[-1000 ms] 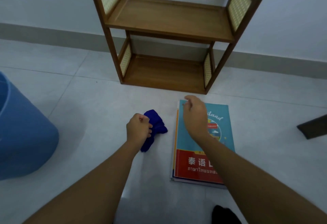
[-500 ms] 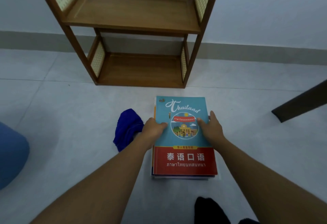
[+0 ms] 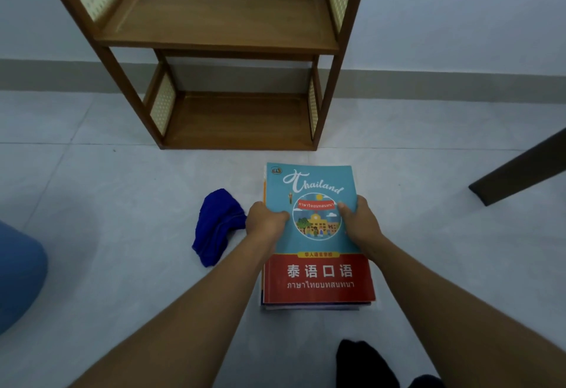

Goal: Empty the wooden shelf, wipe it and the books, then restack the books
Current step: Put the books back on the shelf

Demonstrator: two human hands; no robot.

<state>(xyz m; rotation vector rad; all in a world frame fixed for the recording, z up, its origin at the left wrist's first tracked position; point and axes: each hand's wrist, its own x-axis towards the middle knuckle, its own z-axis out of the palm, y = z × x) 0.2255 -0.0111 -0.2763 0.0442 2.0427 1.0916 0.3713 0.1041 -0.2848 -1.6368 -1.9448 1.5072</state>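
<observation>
1. Floor [image 3: 122, 234] — pale tiles fill most of the view and meet a grey skirting board at the far wall.
2. Wooden shelf [image 3: 220, 17] — stands on the floor against the far wall, at the centre-left. It has two tiers with woven side panels. Both tiers are bare.
3. Blue container [image 3: 18, 271] — rounded, cut off by the left edge, well apart from everything else.
4. Dark wooden leg [image 3: 517, 170] — enters at an angle from the right edge and rests on the floor.
5. Stack of books [image 3: 318, 280] — lies flat on the floor just near of the shelf, right of centre. The top cover is teal above and red below, with the word "Thailand" and Chinese and Thai lettering. Edges of further books show beneath it at the near and left sides.
6. Blue cloth [image 3: 217, 225] — crumpled on the floor just left of the stack, lying free.
7. Left hand [image 3: 265, 223] — grips the left edge of the stack, thumb pressed on the top cover, fingers curled around the side.
8. Right hand [image 3: 360, 223] — grips the right edge likewise, thumb on the cover, fingers wrapped over the side.
9. Dark sock [image 3: 364, 363] — at the near edge, below the stack.
</observation>
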